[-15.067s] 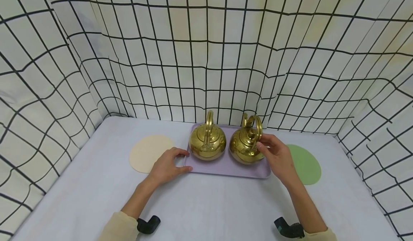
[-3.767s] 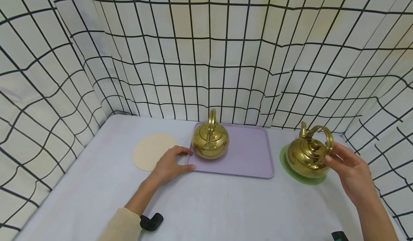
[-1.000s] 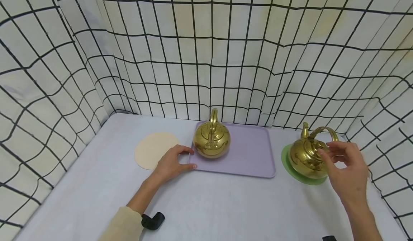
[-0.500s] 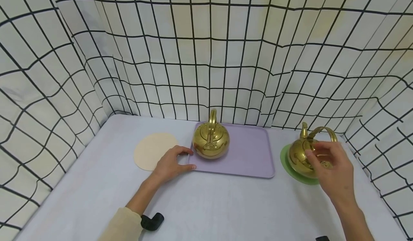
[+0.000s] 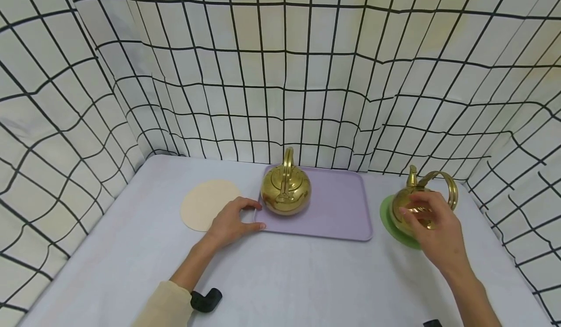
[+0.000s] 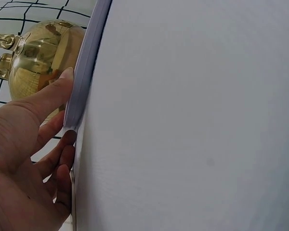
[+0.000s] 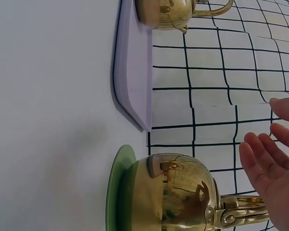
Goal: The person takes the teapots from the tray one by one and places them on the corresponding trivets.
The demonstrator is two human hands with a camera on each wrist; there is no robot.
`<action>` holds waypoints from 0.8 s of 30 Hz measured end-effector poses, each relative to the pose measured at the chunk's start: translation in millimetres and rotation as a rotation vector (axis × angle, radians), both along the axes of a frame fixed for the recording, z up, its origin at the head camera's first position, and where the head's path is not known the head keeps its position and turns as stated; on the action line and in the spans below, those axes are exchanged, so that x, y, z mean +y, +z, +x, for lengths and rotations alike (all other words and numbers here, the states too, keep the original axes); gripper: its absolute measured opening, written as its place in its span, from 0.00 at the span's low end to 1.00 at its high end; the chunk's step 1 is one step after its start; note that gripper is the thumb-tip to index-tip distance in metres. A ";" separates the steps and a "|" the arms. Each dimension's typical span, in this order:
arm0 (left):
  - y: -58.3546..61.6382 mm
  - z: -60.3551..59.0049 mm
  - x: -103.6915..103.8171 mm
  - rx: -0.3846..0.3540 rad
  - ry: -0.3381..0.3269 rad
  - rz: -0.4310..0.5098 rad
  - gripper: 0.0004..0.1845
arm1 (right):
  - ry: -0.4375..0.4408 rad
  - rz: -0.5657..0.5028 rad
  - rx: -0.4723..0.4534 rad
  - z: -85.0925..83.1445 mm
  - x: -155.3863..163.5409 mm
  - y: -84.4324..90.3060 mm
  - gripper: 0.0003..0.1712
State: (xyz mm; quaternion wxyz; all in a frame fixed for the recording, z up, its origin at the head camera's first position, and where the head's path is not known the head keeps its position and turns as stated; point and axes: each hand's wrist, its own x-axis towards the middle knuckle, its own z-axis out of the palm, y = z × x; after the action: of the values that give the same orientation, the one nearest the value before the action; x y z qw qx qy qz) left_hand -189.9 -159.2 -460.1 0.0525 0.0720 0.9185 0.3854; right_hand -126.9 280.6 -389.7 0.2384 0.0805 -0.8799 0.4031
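Note:
A brass teapot (image 5: 422,201) stands on a green round mat (image 5: 391,222) at the right; the right wrist view shows this teapot (image 7: 176,195) on the green mat (image 7: 116,190). My right hand (image 5: 431,229) hovers in front of the pot with relaxed fingers (image 7: 265,163), holding nothing. A second brass teapot (image 5: 286,189) sits on the left part of a lilac tray (image 5: 339,210). My left hand (image 5: 232,220) holds the tray's left front corner, thumb (image 6: 48,96) on the rim of the tray (image 6: 84,72) and fingers curled beneath it.
A cream round mat (image 5: 206,204) lies left of the tray on the pale tabletop (image 5: 285,278). Grid-patterned cloth walls (image 5: 280,74) close in the back and both sides. A black wrist mount (image 5: 205,300) shows at the bottom.
My right hand has let go of the right teapot's handle and drifted left and down in front of the pot. The left hand and the tray have not moved.

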 end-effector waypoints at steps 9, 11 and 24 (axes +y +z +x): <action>-1.3 -0.7 -0.6 0.003 -0.002 0.002 0.26 | 0.042 0.019 -0.058 -3.0 -3.9 -4.6 0.21; -1.4 -0.7 -0.2 0.006 -0.005 0.003 0.26 | 0.054 0.012 -0.069 -3.6 -4.1 -5.5 0.21; -1.0 -0.4 0.2 0.015 -0.009 0.002 0.26 | 0.109 0.019 -0.110 -8.0 -14.9 -16.6 0.23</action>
State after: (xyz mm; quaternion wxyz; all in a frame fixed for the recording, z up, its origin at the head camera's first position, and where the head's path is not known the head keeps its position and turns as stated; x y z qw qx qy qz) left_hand -190.3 -159.0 -461.1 0.0473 0.0789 0.9181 0.3857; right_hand -134.8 265.7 -406.3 0.1667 0.1085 -0.8897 0.4111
